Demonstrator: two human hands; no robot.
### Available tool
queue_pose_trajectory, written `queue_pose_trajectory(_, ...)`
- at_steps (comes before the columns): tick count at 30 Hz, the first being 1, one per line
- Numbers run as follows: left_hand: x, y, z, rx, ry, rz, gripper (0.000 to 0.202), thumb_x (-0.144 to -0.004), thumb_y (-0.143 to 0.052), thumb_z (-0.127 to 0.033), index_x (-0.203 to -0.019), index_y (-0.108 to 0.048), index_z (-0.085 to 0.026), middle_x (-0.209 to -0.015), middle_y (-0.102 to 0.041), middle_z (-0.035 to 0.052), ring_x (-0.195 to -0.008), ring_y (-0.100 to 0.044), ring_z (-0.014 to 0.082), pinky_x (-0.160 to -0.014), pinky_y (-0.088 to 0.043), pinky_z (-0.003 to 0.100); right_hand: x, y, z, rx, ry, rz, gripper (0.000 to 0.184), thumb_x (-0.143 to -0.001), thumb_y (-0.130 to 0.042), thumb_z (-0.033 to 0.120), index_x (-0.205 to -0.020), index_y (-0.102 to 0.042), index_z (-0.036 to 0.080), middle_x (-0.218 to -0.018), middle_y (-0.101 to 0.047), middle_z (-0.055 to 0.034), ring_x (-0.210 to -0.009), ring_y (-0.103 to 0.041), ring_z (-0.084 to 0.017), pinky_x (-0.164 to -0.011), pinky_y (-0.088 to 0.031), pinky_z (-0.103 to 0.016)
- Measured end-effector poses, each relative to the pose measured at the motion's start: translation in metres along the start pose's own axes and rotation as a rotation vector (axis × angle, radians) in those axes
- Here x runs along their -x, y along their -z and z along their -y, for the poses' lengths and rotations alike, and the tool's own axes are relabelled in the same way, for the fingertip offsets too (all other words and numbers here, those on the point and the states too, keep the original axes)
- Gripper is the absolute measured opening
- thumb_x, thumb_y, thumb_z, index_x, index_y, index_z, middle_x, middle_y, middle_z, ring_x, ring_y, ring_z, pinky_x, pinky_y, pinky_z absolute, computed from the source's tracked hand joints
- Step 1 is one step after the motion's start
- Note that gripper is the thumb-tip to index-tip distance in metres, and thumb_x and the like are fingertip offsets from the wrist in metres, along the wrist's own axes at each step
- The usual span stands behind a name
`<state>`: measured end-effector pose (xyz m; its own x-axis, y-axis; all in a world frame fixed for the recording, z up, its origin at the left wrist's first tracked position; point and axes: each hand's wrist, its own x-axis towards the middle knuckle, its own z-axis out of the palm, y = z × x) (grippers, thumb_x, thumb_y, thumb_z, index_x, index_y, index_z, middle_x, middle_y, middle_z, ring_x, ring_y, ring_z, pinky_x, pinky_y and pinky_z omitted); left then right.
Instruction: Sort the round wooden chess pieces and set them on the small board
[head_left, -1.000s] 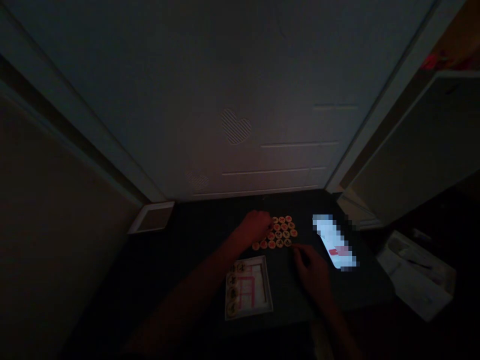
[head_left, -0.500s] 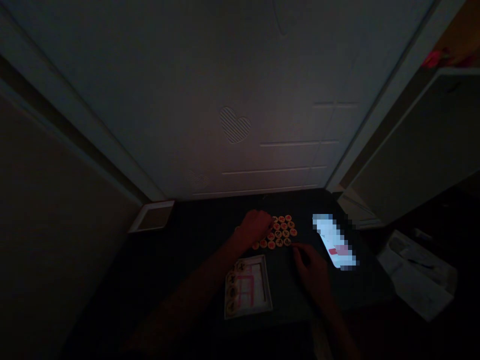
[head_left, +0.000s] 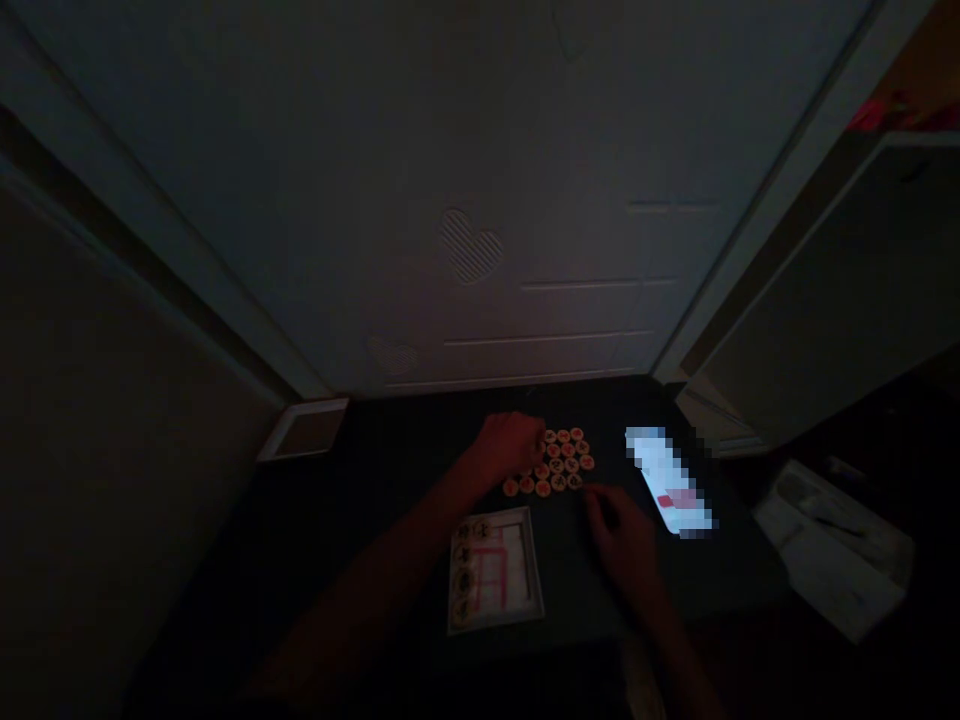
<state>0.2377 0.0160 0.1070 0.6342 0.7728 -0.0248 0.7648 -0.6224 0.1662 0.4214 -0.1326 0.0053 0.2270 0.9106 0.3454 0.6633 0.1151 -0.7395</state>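
Note:
Round Chinese chess pieces [head_left: 556, 466] with red or dark characters lie grouped in rough rows on the dark table. My left hand [head_left: 511, 446] is over the left side of this group, its fingers curled down and closed. Whatever they grip is hidden beneath the hand. Just right of the nearest row rests my right hand [head_left: 624, 532], thumb and forefinger pinched together near a piece; I cannot make out anything between them. Closer to me lies a shallow white box [head_left: 535, 590] with pink lines inside and several dark-lettered chess pieces [head_left: 463, 580] along its left side and far-left corner.
A lit phone [head_left: 667, 485], partly pixelated, lies to the right of the pieces. At the far left edge sits a box lid or shallow tray [head_left: 307, 430]. A pale panel [head_left: 472, 320] with a heart relief rises behind the table [head_left: 360, 500]. A white container [head_left: 840, 550] stands lower right.
My left hand has shifted slightly left and away from me over the pieces, its fingers still curled. My right hand stays in place. The light on the panel has turned dimmer and less pink.

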Motion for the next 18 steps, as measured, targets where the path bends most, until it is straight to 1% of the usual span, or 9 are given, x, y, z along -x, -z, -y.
queue_pose_trajectory(2,0.001,0.006,0.004,0.019,0.004,-0.017,0.024,-0.084,-0.067,-0.033,-0.106,-0.071,-0.027,-0.102,-0.076,0.0048,-0.094,-0.071,0.0242,-0.078,-0.051,0.031,0.001,-0.002,0.002,0.041,0.089,0.057,0.028,-0.099,-0.049,0.033,-0.114,-0.07,0.023,-0.103,-0.073,-0.0091,-0.095,-0.069,-0.025,-0.086,-0.055,-0.04)
queue_pose_trajectory(4,0.004,0.01,0.008,0.034,0.009,-0.03,0.026,-0.082,-0.068,-0.033,-0.108,-0.071,-0.028,-0.104,-0.076,0.0035,-0.095,-0.071,0.0234,-0.078,-0.05,0.03,0.003,-0.004,0.005,0.113,0.191,0.143,0.03,-0.099,-0.049,0.028,-0.123,-0.068,0.026,-0.104,-0.072,-0.0089,-0.097,-0.067,-0.025,-0.086,-0.054,-0.04)
queue_pose_trajectory(6,0.007,0.014,0.011,0.046,0.014,-0.038,0.028,-0.08,-0.069,-0.034,-0.108,-0.07,-0.028,-0.104,-0.076,0.0025,-0.093,-0.071,0.0226,-0.076,-0.05,0.029,0.004,-0.006,0.009,0.204,0.266,0.216,0.038,-0.098,-0.049,0.023,-0.133,-0.062,0.03,-0.103,-0.07,-0.0086,-0.094,-0.065,-0.025,-0.085,-0.053,-0.041)
queue_pose_trajectory(8,0.012,0.017,0.014,0.069,0.018,-0.048,0.027,-0.081,-0.069,-0.035,-0.107,-0.07,-0.028,-0.103,-0.076,0.0016,-0.093,-0.07,0.022,-0.076,-0.05,0.028,0.004,-0.007,0.012,0.285,0.308,0.254,0.046,-0.097,-0.05,0.02,-0.141,-0.056,0.033,-0.1,-0.068,-0.0081,-0.09,-0.064,-0.025,-0.082,-0.053,-0.04)
queue_pose_trajectory(12,0.024,0.022,0.017,0.126,0.023,-0.084,0.026,-0.082,-0.068,-0.036,-0.106,-0.07,-0.027,-0.104,-0.076,0.0005,-0.095,-0.07,0.0216,-0.077,-0.05,0.028,0.003,-0.008,0.013,0.388,0.345,0.292,0.053,-0.095,-0.051,0.018,-0.146,-0.051,0.035,-0.094,-0.065,-0.0072,-0.082,-0.062,-0.025,-0.074,-0.051,-0.038)
queue_pose_trajectory(18,0.045,0.029,0.021,0.187,0.054,-0.132,0.025,-0.083,-0.068,-0.038,-0.104,-0.07,-0.026,-0.103,-0.076,-0.0005,-0.093,-0.07,0.0202,-0.079,-0.05,0.029,0.001,-0.01,0.013,0.414,0.368,0.261,0.056,-0.093,-0.054,0.017,-0.146,-0.051,0.035,-0.097,-0.067,-0.0075,-0.084,-0.062,-0.025,-0.077,-0.051,-0.039)
